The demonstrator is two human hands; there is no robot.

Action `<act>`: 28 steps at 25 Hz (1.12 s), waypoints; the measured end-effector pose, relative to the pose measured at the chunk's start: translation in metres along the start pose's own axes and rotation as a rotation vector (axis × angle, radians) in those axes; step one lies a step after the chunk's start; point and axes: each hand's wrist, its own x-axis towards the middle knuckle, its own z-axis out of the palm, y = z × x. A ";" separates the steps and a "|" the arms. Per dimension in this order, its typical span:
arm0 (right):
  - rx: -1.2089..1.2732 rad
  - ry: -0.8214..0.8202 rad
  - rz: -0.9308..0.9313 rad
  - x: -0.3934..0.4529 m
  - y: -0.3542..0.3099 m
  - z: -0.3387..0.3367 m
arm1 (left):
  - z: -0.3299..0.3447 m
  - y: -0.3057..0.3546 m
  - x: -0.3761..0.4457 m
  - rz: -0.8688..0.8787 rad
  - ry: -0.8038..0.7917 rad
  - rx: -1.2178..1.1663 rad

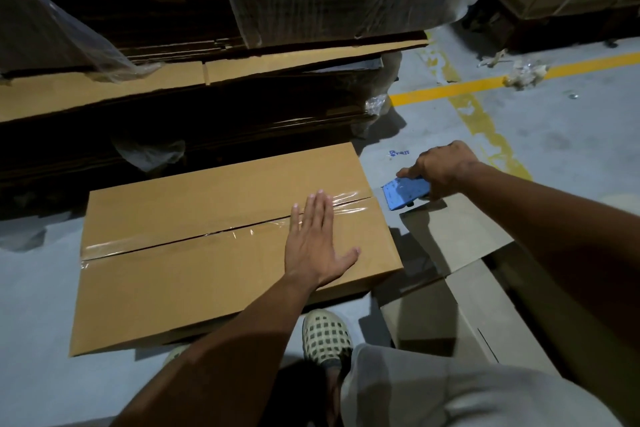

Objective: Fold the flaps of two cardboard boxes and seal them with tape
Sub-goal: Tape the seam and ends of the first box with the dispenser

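Straight, spread fingers of the left hand are pressed flat on the clear tape laid along the centre seam of the closed cardboard box, towards its right end. The right hand is curled around a blue tape dispenser, held just beyond the box's far right corner. The taped box is seen on the grey floor. A second box, flaps open, is located at the near right. Stacked flat cardboard is noted on the far side.
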 end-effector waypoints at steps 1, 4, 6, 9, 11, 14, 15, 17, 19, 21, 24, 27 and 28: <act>-0.014 -0.002 -0.006 0.001 -0.005 -0.003 | -0.004 0.007 0.010 0.105 0.003 0.015; -0.037 -0.039 0.012 0.003 -0.020 -0.007 | -0.016 0.033 0.053 0.297 -0.072 0.050; -0.084 -0.075 0.018 0.002 -0.030 -0.010 | -0.012 0.041 0.069 0.262 -0.165 0.067; -0.181 -0.048 0.014 0.011 -0.036 -0.025 | 0.001 0.038 0.067 0.233 -0.154 0.065; -0.290 0.014 -0.050 0.020 -0.051 -0.025 | 0.006 0.034 0.063 0.246 -0.095 0.068; -0.364 -0.018 -0.143 0.024 -0.092 0.017 | 0.013 0.031 0.060 0.261 -0.033 0.064; -0.306 -0.038 -0.124 0.025 -0.094 0.028 | 0.015 0.031 0.059 0.254 -0.021 0.054; -0.238 -0.057 -0.101 0.023 -0.085 0.034 | 0.016 0.031 0.059 0.262 -0.029 -0.011; -0.262 0.004 -0.069 0.024 -0.065 0.028 | 0.016 0.031 0.058 0.247 -0.022 -0.012; -0.302 0.048 -0.024 0.024 -0.052 0.015 | 0.006 0.037 0.063 0.215 -0.027 0.026; -0.310 0.034 0.038 0.020 -0.054 0.004 | -0.008 0.044 0.077 0.249 0.019 0.198; -0.273 0.005 0.072 0.012 -0.058 0.001 | -0.008 0.044 0.087 0.336 0.044 0.221; -0.251 0.005 0.073 0.009 -0.058 0.003 | -0.004 0.044 0.089 0.352 0.048 0.211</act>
